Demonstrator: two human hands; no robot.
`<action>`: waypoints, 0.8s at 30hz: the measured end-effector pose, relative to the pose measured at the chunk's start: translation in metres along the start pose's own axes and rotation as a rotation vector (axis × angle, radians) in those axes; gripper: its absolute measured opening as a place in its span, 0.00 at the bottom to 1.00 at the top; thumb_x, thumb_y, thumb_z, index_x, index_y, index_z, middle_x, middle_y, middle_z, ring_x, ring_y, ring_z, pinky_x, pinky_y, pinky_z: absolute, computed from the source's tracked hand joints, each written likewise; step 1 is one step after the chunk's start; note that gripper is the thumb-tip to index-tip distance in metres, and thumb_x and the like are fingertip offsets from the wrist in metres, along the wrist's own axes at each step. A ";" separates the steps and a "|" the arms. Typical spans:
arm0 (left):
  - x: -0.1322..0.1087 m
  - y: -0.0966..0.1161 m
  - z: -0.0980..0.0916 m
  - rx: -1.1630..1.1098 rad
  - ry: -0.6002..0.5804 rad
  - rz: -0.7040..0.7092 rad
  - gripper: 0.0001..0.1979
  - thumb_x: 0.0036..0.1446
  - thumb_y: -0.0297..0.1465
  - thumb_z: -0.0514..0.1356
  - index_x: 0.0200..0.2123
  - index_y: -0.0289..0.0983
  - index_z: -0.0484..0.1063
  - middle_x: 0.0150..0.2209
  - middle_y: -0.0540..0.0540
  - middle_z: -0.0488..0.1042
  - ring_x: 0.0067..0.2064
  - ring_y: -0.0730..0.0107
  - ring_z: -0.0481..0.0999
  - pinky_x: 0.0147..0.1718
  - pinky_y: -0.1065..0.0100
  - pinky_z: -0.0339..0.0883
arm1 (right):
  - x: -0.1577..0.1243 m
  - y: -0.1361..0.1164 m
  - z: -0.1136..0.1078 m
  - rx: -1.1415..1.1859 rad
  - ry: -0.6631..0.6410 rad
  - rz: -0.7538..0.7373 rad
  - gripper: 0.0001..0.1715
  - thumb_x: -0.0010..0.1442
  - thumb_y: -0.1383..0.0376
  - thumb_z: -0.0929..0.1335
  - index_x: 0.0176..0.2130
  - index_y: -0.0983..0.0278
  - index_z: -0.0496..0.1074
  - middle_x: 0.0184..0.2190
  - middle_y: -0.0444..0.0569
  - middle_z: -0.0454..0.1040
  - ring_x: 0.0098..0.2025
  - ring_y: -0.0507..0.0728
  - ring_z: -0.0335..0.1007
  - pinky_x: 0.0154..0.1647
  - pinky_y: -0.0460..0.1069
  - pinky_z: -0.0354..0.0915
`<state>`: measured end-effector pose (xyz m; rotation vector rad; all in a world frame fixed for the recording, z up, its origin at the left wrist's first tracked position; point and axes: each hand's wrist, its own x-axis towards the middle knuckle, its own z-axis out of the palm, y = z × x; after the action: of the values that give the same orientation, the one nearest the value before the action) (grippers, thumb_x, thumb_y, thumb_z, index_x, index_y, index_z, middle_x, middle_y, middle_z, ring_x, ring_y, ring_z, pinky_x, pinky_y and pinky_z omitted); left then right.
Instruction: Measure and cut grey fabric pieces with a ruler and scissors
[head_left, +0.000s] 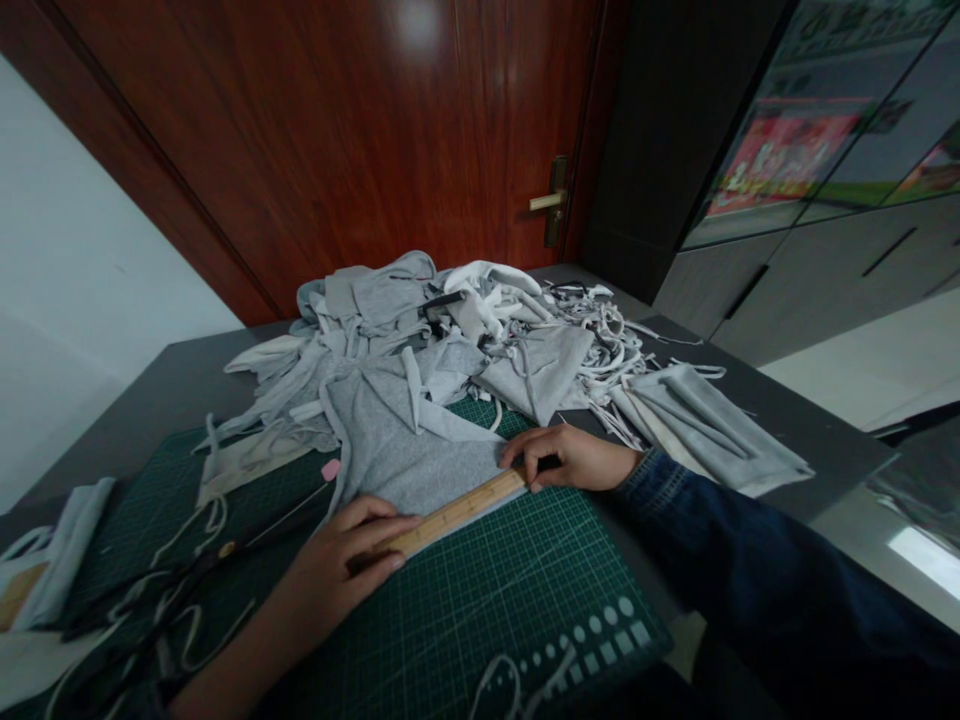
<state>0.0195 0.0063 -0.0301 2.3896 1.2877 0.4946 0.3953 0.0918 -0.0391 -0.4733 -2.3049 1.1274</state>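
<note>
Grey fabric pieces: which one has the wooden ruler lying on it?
The flat grey piece on the green cutting mat: the ruler lies along its near edge, pressed by the left hand and right hand. The others lie heaped behind.

The left hand [341, 565] lies palm down on the left end of the ruler [457, 515], fingers stretched flat along it, its bare forearm running back to the lower left. The right hand [574, 458] presses bent fingertips on the ruler's right end, its arm clad in dark blue.
</note>
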 end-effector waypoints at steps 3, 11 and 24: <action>0.000 0.002 -0.001 -0.013 -0.001 -0.012 0.17 0.62 0.35 0.61 0.51 0.50 0.83 0.44 0.48 0.80 0.44 0.65 0.81 0.41 0.71 0.77 | 0.000 0.000 0.000 0.007 -0.006 -0.005 0.11 0.65 0.63 0.74 0.31 0.65 0.76 0.52 0.56 0.79 0.57 0.59 0.76 0.60 0.57 0.70; 0.000 0.006 -0.001 -0.028 0.012 -0.020 0.17 0.61 0.33 0.60 0.51 0.49 0.83 0.44 0.47 0.79 0.44 0.66 0.81 0.43 0.71 0.76 | 0.000 0.000 -0.001 0.000 -0.006 0.002 0.11 0.65 0.63 0.74 0.31 0.65 0.76 0.52 0.56 0.79 0.57 0.59 0.76 0.60 0.56 0.70; 0.000 0.005 -0.003 -0.067 -0.042 -0.056 0.16 0.63 0.34 0.59 0.51 0.46 0.82 0.45 0.46 0.77 0.44 0.66 0.80 0.39 0.72 0.76 | 0.000 -0.002 -0.002 0.014 -0.021 0.006 0.12 0.66 0.63 0.73 0.31 0.64 0.76 0.52 0.56 0.78 0.57 0.59 0.75 0.60 0.56 0.69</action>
<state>0.0219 0.0045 -0.0254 2.2906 1.2952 0.4617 0.3961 0.0918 -0.0366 -0.4660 -2.3139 1.1557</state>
